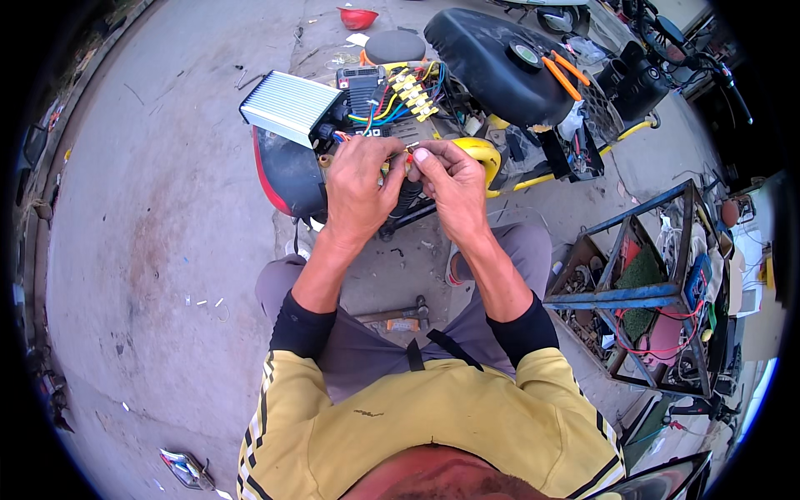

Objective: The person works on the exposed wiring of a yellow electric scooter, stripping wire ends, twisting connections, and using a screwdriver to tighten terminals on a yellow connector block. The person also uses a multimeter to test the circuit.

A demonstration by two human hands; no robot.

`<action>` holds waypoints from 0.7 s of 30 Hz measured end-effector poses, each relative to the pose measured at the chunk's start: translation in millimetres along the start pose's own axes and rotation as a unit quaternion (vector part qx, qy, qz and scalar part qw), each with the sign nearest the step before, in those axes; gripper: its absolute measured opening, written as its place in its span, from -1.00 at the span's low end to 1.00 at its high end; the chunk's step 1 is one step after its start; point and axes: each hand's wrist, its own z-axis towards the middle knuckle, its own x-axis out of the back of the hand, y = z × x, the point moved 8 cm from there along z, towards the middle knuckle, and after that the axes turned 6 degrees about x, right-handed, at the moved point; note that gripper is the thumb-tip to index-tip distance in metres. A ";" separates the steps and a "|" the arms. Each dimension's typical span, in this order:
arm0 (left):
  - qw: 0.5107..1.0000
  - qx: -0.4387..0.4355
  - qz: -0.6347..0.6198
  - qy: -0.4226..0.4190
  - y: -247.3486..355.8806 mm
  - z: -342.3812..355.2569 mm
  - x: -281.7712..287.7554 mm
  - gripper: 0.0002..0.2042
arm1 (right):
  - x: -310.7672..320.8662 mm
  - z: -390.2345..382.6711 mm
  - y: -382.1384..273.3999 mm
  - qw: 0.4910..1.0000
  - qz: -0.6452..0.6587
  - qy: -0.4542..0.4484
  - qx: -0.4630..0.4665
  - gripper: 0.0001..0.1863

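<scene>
My left hand point(360, 183) and my right hand point(456, 183) meet above an opened electric scooter, fingertips pinched together. Between them is a small red piece point(409, 157), seemingly a wire end or connector; the fingers hide most of it. Just beyond my left hand, a silver finned controller box point(287, 107) rests on the scooter's rear, with coloured wires point(342, 136) running from it toward my fingers. A second, dark finned box point(364, 89) sits farther in, beside a row of yellow connectors point(413, 93) with blue, red and yellow wires.
A black seat point(492, 65) lies across the frame at the far right, with orange-handled pliers point(566, 77) on it. On the ground between my feet is a hammer point(392, 314). A blue metal rack point(633, 296) full of parts stands at right. A red bowl point(358, 18) is far off.
</scene>
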 end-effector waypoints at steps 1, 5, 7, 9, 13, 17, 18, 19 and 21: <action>1.000 -0.023 0.013 0.007 2.8 -0.5 0.8 -0.74 | -0.6 0.3 -0.6 1.000 0.001 0.000 -0.001 -0.78; 0.999 -0.040 0.025 0.011 9.6 1.2 3.1 -0.72 | -0.6 0.8 -2.2 1.000 -0.007 0.000 0.006 -0.77; 0.998 -0.050 0.023 0.015 8.4 0.2 2.5 -0.70 | -2.7 0.8 -5.3 1.000 -0.018 -0.005 0.022 -0.78; 0.998 -0.052 0.020 0.020 8.7 0.3 2.4 -0.74 | -4.3 0.3 -9.6 0.998 -0.050 -0.006 0.047 -0.79; 1.000 -0.003 0.006 -0.002 3.6 0.3 -0.5 -0.83 | -5.4 -4.4 -25.0 0.968 -0.207 0.003 0.143 -0.84; 0.995 0.067 0.028 -0.066 0.9 1.4 -3.3 -0.92 | -19.5 -15.5 -58.8 0.786 -0.411 -0.044 0.459 -0.76; 0.992 0.092 0.013 -0.091 -2.9 0.6 -4.7 -0.91 | -19.6 -15.4 -59.0 0.779 -0.425 -0.057 0.458 -0.74; 0.986 0.117 -0.001 -0.116 -7.5 -1.2 -6.5 -0.90 | -20.6 -15.5 -60.7 0.772 -0.438 -0.069 0.456 -0.72; 0.960 0.204 -0.095 -0.168 -26.7 -3.9 -11.9 -0.87 | -20.7 -11.6 -62.4 0.781 -0.430 -0.091 0.445 -0.77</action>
